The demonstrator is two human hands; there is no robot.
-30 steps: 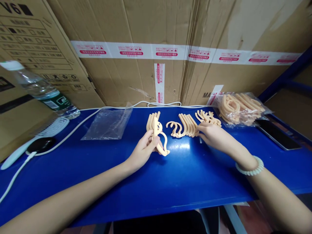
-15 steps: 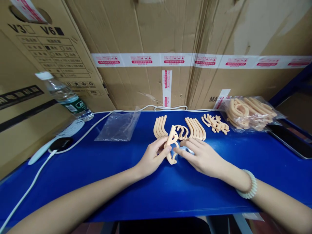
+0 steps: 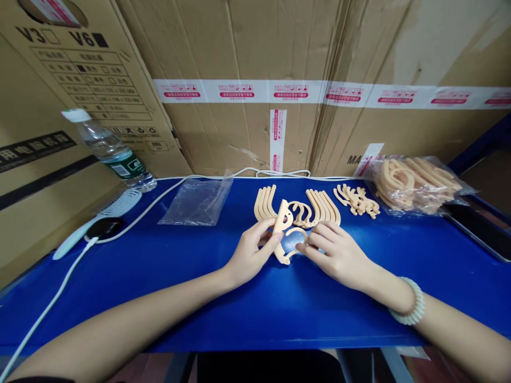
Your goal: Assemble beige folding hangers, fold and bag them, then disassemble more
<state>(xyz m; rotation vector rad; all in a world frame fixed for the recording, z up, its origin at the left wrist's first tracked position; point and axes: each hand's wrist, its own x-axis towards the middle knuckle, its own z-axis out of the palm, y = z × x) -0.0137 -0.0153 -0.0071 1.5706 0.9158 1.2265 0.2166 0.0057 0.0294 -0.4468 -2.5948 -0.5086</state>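
Observation:
My left hand (image 3: pixel 252 254) is closed around a beige plastic folding hanger (image 3: pixel 281 215), gripping its straight arm between thumb and fingers. From the hanger's lower end a thin curved hook piece (image 3: pixel 294 230) bows out to the right. My right hand (image 3: pixel 339 254) is closed at the right side of this curve, its fingertips pinching it. Just beyond the hands lie a group of bent hanger arms (image 3: pixel 265 203) on the left, several curved hooks (image 3: pixel 300 211) in the middle, and another row of bent arms (image 3: pixel 324 207) on the right.
Small beige parts (image 3: pixel 357 200) lie in a pile beside a clear bag of hanger parts (image 3: pixel 415 183). An empty plastic bag (image 3: pixel 195 202), hairbrush (image 3: pixel 98 215), black puck with white cable (image 3: pixel 104 227) and water bottle (image 3: pixel 114 154) are to the left. Cardboard boxes (image 3: pixel 239 138) back the blue table (image 3: pixel 239 319).
My right hand has moved slightly right, and the curved hook piece now stands farther out from the hanger arm. My left hand keeps its grip. The camera view has shifted a little.

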